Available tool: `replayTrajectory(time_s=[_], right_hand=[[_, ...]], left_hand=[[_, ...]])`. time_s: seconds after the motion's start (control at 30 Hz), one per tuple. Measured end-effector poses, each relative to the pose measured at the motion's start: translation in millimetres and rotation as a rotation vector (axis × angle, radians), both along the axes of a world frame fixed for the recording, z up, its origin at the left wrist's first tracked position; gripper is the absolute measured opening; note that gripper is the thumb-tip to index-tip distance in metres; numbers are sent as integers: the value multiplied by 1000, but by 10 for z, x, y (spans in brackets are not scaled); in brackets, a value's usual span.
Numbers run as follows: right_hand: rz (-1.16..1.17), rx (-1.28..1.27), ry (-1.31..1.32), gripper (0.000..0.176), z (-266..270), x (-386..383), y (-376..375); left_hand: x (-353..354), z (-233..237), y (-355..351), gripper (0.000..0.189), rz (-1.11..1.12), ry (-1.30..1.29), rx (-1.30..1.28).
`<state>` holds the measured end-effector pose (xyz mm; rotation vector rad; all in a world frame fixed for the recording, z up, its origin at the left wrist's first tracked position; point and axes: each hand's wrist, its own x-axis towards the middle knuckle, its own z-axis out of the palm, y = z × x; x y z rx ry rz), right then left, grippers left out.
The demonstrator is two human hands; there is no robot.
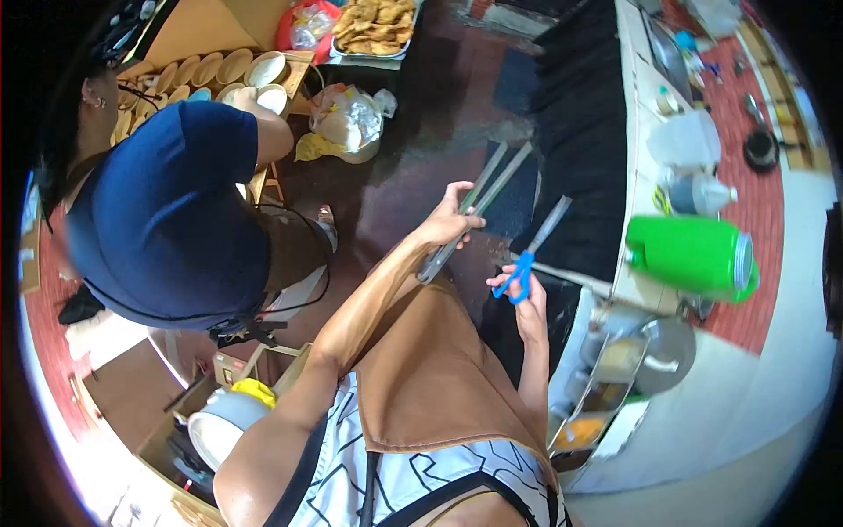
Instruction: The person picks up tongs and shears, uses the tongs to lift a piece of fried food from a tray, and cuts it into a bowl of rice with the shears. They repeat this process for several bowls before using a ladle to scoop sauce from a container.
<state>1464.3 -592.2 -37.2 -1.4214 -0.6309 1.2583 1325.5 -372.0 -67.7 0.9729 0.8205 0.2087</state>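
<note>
In the middle of the view, my left hand (453, 217) is closed around a pair of long metal tongs (493, 191), whose two arms point up and away to the right. To its right and a little lower, my right hand (527, 303) holds scissors with blue handles (519, 277) by their loops. The scissor blades point up and to the right. The tongs and the scissors are apart from each other. Below both hands hangs a brown apron (439, 369) over my front.
At left, a person in a dark blue shirt (176, 211) reaches toward bowls (235, 66). A tray of fried food (373, 26) is at the top. On the right counter stand a green jug (685, 255) and a clear container (683, 139). A dish rack (606, 378) sits lower right.
</note>
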Motion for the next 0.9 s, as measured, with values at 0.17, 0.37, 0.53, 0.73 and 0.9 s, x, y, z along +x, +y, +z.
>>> replayTrajectory(time_s=[0.17,0.37,0.53,0.73,0.9], right_hand=[[75,-58,-35,37,-249,496,1361],[212,-81,103,45,-355,1252,2667],[280,-72,190,43,-337,1820,3616],[349,-202,164,41,-535,2426,4816],[495,-257,87,38,-696,2804,5850]], left_hand=[[133,-371,835,71,288,-50,-131],[424,-482,1965,52,499,-84,-379],[529,-392,2727,64,580,-17,-419],[671,-430,3475,54,734,162,-307],[886,-454,3868,44,812,232,-296]])
